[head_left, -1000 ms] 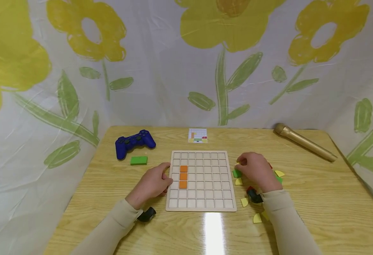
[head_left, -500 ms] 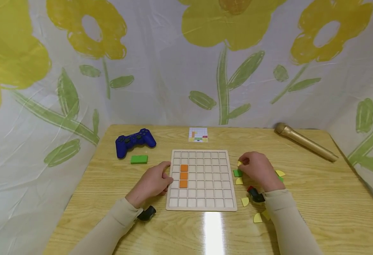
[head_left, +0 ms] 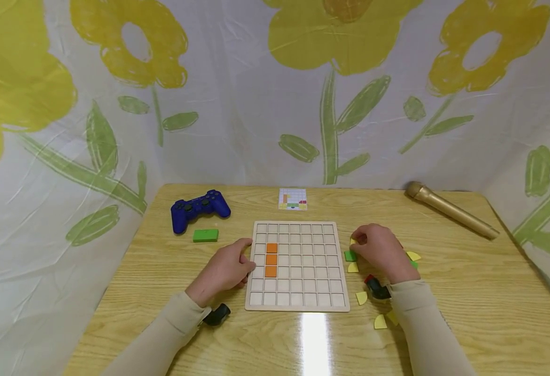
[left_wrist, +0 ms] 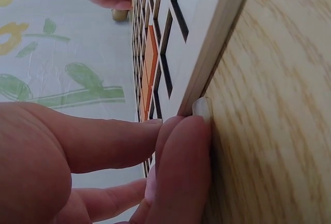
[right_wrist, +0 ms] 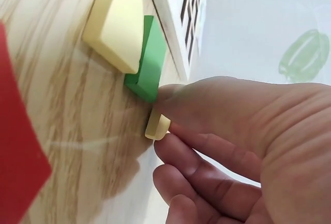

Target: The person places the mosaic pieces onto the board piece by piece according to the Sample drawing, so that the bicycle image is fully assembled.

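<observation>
A square wooden grid board (head_left: 303,245) lies on the table, with three orange square tiles (head_left: 271,259) in one column at its left. My left hand (head_left: 225,269) holds the board's left edge; in the left wrist view its thumb and a fingertip meet at the rim. Right of the board, my right hand (head_left: 378,250) pinches a small yellow tile (right_wrist: 158,125) between thumb and fingers, low over the table. Close to that hand are a green tile (head_left: 350,256) and a yellow quarter-round tile (head_left: 352,268). The hand partly hides other tiles.
Behind the board lies a printed pattern card (head_left: 292,199). A blue game controller (head_left: 200,210) and a green rectangular block (head_left: 206,235) are at the left. A gold microphone (head_left: 451,210) rests at the back right. Several yellow quarter-round tiles (head_left: 380,321) lie by the right forearm.
The right hand has shifted very slightly, with the yellow tile at its fingertips. The left hand and the board stay put.
</observation>
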